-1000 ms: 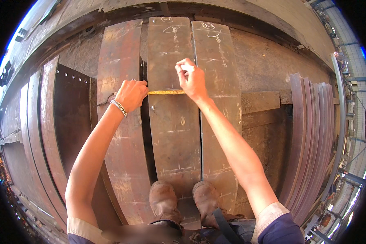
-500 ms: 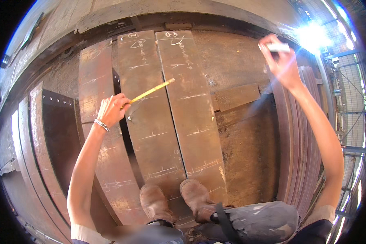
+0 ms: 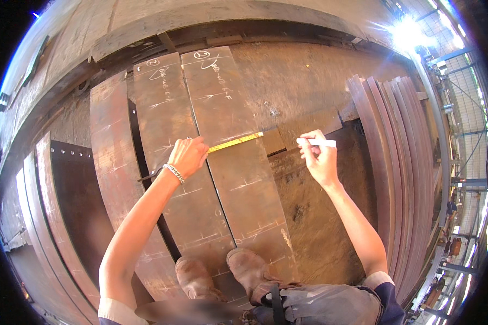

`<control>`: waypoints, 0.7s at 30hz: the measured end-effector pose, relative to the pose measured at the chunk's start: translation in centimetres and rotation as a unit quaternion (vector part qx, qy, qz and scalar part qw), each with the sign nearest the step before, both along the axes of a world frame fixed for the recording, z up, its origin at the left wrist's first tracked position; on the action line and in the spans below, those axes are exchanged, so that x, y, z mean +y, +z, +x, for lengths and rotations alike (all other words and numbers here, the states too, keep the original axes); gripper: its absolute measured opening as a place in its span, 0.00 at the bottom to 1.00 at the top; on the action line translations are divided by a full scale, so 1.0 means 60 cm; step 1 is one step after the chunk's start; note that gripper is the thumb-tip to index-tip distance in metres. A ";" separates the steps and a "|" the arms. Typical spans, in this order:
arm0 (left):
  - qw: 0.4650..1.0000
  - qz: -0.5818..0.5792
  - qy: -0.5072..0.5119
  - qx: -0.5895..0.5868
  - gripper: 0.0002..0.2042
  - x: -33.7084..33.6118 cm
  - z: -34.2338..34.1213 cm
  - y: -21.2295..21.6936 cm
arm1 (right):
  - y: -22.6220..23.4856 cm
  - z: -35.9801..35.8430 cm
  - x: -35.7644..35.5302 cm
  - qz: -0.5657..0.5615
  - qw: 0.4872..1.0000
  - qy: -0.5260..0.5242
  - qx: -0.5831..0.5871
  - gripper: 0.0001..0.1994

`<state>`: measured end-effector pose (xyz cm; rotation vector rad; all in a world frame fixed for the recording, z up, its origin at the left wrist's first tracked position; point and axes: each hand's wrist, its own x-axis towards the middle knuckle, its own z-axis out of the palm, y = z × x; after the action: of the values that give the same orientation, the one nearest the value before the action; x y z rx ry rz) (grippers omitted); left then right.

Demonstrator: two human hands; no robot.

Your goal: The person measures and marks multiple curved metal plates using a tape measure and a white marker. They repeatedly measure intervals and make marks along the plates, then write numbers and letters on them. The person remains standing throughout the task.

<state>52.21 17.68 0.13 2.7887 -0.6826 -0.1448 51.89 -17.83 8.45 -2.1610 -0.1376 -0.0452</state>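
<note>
My left hand (image 3: 187, 157) is closed on a yellow tape measure (image 3: 235, 143), palm down over the left of two long steel plates. The blade runs to the right across the right plate (image 3: 238, 162), its tip near that plate's right edge; my fingers hide the rest. Thin white lines and ticks cross both plates. To the right of the tip, my right hand (image 3: 321, 162) pinches a short white marking stick (image 3: 321, 143), held above the floor and touching no plate. Chalk or marker, I cannot tell which.
My boots (image 3: 249, 271) stand on the plates' near ends. Another reddish plate (image 3: 114, 157) lies to the left, past a dark gap. Long steel bars (image 3: 387, 173) are stacked at the right. A steel beam with holes (image 3: 73, 173) stands far left. Flat steel pieces (image 3: 309, 130) lie beyond my right hand.
My right hand has come down and left, nearer the tape's tip, with the white stick. My left hand has moved right, and the blade now lies across the right plate.
</note>
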 end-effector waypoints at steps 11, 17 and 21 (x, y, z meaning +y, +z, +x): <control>1.000 -0.016 0.010 0.003 0.05 0.003 0.009 -0.002 | -0.022 0.021 0.022 0.065 0.998 0.008 0.011 0.05; 0.999 -0.045 0.005 -0.012 0.06 0.015 0.011 -0.009 | -0.029 0.023 0.022 0.068 0.997 0.005 0.034 0.04; 0.999 -0.044 0.014 -0.005 0.06 0.020 0.009 -0.011 | -0.038 0.023 0.023 0.068 0.997 0.006 0.045 0.04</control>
<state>52.73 18.87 -0.55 2.7159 -0.6359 -0.0933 53.29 -16.44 6.14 -2.0233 -0.0920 0.0477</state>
